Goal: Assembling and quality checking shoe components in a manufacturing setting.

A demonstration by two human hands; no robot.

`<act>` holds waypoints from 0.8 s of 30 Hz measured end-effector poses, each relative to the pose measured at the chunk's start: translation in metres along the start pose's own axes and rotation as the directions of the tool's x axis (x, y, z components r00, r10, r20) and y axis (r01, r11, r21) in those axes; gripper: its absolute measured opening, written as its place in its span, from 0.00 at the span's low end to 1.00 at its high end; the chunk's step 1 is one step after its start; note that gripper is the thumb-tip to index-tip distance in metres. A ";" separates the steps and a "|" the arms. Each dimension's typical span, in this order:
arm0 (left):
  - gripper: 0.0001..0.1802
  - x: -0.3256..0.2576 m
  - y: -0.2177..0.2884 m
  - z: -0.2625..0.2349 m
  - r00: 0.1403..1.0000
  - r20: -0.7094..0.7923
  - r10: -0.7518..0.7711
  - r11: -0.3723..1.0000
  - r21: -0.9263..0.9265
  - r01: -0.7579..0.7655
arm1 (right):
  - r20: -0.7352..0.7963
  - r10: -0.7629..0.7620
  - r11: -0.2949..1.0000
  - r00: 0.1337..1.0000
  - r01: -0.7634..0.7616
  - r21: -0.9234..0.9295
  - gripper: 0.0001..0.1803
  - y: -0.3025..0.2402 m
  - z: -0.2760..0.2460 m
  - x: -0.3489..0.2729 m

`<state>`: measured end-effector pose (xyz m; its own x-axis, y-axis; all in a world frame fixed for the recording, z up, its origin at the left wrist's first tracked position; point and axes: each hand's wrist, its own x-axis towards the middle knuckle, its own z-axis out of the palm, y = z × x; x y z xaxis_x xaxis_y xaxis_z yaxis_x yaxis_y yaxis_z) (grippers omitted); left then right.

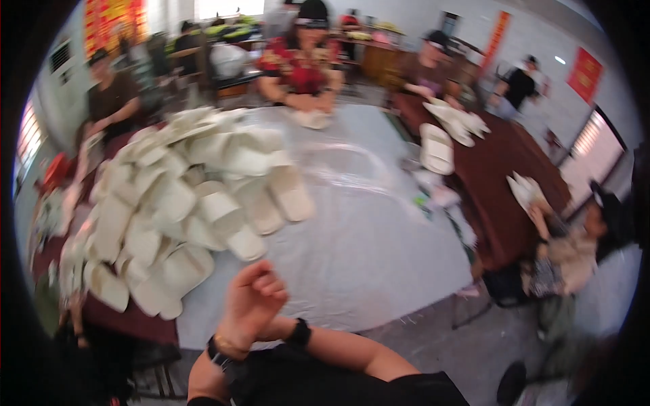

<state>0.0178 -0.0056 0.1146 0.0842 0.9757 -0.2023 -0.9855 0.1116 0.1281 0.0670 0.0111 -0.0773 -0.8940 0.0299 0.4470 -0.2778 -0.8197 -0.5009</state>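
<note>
Relation of the hands to the nearest footwear. The person's left hand (pixel 254 298), at the near side of a broad desk covered in pale grey sheeting (pixel 386 257), was raised with its fingers curled together in a loose fist; nothing could be seen clasped in it. The right hand (pixel 274 329) lay largely hidden behind the left wrist, so whether its fingers were apart or together could not be told; a black band (pixel 298 332) encircled its wrist.

The nearest cream-white, broad-strapped, foam-like slipper (pixel 238 227) lay on the desk at the near right edge of a large heap of similar slippers (pixel 156 176). It was directly beyond the left hand and slightly to its left. Its long axis ran obliquely, from far left to near right, so that one rounded end of the sole pointed toward the curled fingers. The left hand was the nearer of the two; the end of the slipper appeared just beside the fingertips, although contact could not be judged from this view.

Across the desk, a co-worker in a red patterned top (pixel 302 68) leaned over a small whitish item (pixel 311 120), too blurred to identify.
</note>
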 end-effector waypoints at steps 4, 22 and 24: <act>0.10 -0.003 -0.006 0.004 1.000 0.011 0.002 1.000 0.009 -0.002 | -0.013 -0.077 0.917 0.997 0.065 -0.394 0.19 0.003 -0.001 0.002; 0.11 0.007 -0.016 -0.009 0.999 -0.039 -0.028 0.999 0.043 0.029 | -0.271 0.087 0.978 0.959 -0.134 -0.160 0.10 0.068 -0.082 -0.010; 0.11 0.009 -0.021 -0.010 0.998 -0.029 -0.050 0.997 0.060 0.052 | -0.298 0.094 0.988 0.950 -0.126 -0.090 0.10 0.066 -0.092 -0.014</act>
<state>0.0381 -0.0008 0.1004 0.1292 0.9630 -0.2364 -0.9692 0.1731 0.1752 0.0294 0.0094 -0.1846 -0.9801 0.1223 0.1566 -0.1938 -0.7619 -0.6181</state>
